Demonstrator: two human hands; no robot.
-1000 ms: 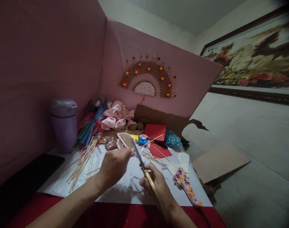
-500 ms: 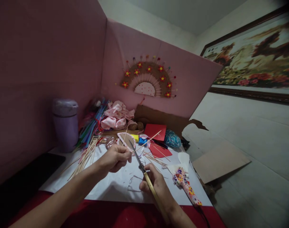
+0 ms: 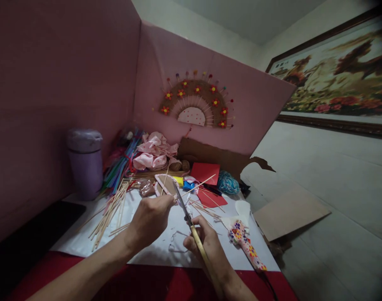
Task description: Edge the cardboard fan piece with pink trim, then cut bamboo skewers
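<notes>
My right hand (image 3: 205,244) is closed around the yellowish handle of a pair of scissors (image 3: 187,218), whose blades point up and away from me. My left hand (image 3: 150,219) is pinched shut just left of the blades, on something too small to make out. Both hands hover over a white sheet (image 3: 166,244) on the red table (image 3: 153,284). Beyond the blade tips lies a half-round brown card with a pink edge (image 3: 164,184).
Thin wooden sticks (image 3: 111,211) are scattered left of my hands. A lilac tumbler (image 3: 84,161) stands by the pink partition. Pink cloth (image 3: 155,154), red paper (image 3: 206,173), blue yarn (image 3: 227,183) and a flowered tool (image 3: 245,246) lie around. A fan-shaped ornament (image 3: 194,102) hangs on the partition.
My left hand has shifted slightly, drawing back half a second ago and returning beside the scissor blades. My right hand with the scissors has barely moved.
</notes>
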